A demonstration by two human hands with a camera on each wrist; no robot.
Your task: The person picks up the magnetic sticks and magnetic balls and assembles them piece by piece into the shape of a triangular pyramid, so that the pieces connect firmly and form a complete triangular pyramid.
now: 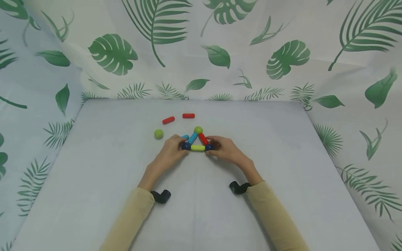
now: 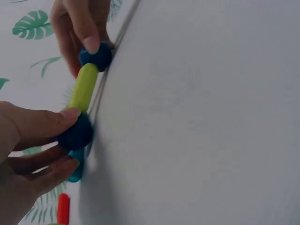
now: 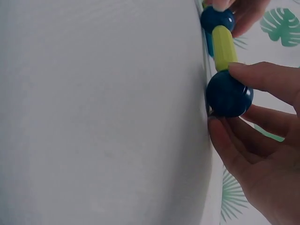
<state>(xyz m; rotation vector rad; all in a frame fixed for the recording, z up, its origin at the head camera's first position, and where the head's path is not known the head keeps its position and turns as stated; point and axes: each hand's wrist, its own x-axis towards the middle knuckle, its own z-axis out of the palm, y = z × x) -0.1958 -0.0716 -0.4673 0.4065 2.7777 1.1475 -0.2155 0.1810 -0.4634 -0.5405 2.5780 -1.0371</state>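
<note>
A triangle of rods and balls (image 1: 198, 148) is held between the two hands, midway across the worktop (image 1: 94, 174), toward its far edge. The left hand (image 1: 171, 148) pinches one dark-blue corner ball (image 1: 186, 146), the right hand (image 1: 226, 150) the other (image 1: 209, 147). Nearer the far edge lie two red rods (image 1: 188, 115); a loose green ball (image 1: 158, 134) sits leftward.

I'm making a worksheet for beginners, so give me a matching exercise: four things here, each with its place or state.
1. Yellow-green rod
2. Joined red rod
3. Leftmost green ball
4. Left hand

A. Attached to nothing
B. Pinching a dark blue ball
C. Between two dark blue balls
D. Between green and dark blue

Pairs: 1-C, 2-D, 3-A, 4-B
</note>
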